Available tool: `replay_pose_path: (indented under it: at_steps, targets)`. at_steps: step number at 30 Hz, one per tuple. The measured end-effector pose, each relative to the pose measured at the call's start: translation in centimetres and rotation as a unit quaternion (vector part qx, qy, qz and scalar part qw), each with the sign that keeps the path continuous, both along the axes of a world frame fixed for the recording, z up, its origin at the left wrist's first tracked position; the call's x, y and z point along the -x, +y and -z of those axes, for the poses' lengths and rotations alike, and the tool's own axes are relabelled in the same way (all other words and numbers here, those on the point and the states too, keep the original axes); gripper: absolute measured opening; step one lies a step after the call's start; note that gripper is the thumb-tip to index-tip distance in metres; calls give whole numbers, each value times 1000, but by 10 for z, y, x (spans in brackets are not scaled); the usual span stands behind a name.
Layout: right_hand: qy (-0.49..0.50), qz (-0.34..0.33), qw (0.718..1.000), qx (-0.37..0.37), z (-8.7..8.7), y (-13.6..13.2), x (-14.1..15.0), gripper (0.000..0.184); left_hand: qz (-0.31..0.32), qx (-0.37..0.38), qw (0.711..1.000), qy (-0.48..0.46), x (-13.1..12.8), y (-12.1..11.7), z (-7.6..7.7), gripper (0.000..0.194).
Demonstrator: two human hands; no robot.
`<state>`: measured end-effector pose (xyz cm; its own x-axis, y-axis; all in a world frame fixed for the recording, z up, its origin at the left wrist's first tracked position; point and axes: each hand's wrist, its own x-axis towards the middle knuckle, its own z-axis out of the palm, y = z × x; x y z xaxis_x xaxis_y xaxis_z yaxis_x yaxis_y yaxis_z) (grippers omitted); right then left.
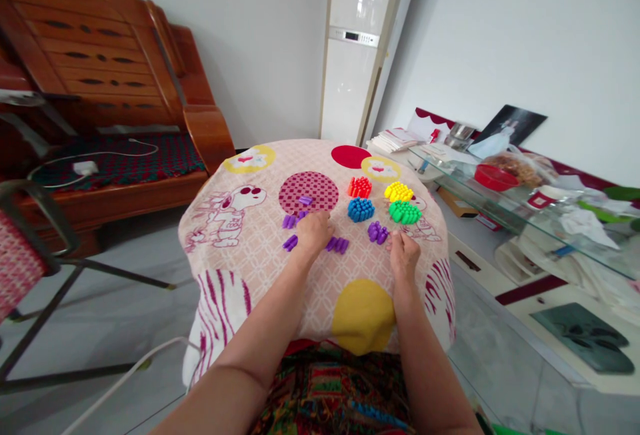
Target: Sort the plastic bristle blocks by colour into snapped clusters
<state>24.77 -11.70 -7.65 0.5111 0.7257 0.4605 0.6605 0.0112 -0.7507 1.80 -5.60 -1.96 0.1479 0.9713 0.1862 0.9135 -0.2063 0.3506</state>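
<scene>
Small purple capsule-shaped pieces lie scattered around my left hand, which is low over the table with its fingers curled. Whatever those fingers hold, if anything, is hidden. A tight purple cluster stands just left of my right hand, whose fingers are drawn together close to it; I cannot make out anything between them. Beyond stand grouped bundles of similar pieces: blue, red, green and yellow.
A patterned cloth covers the round table. On the right, a glass-topped cabinet carries papers, a red bowl and bags. A wooden bench and a metal-framed chair stand on the left; a white cable runs beside the table.
</scene>
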Motion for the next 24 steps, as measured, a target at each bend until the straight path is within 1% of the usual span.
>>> replay_pose_path:
  at_steps: [2, 5, 7, 9, 12, 14, 17, 20, 24]
  targets:
    - [21, -3, 1000, 4, -1, 0, 0, 40, 9, 28, 998, 47, 2, -2, -2, 26]
    - [31, -1, 999, 5, -1, 0, 1, 38, 36, 28, 997, 57, -1, -4, -2, 24]
    - [30, 1, 1000, 4, 0, 1, 0, 38, 52, 13, 998, 32, -4, -5, 0, 24]
    - [28, 1, 1000, 6, 1, 1, 0, 38, 77, -15, 997, -11, -9, -5, 4, 29]
    - [21, 0, 1000, 8, 2, 1, -1, 38, 138, -52, 986, -77, -20, -4, 11, 39]
    - [13, 0, 1000, 7, 2, 2, -1, 39, 178, -57, 976, -111, -30, -3, 15, 43]
    - [3, -1, 1000, 3, 1, 1, -1, 40, 223, -53, 963, -143, -48, -1, 20, 42]
    - [-2, 1, 1000, 3, 0, 1, 0, 40, 238, -42, 958, -151, -62, 1, 25, 39]
    - [4, 5, 1000, 5, -1, 0, 2, 40, 216, -20, 964, -151, -66, 2, 30, 36]
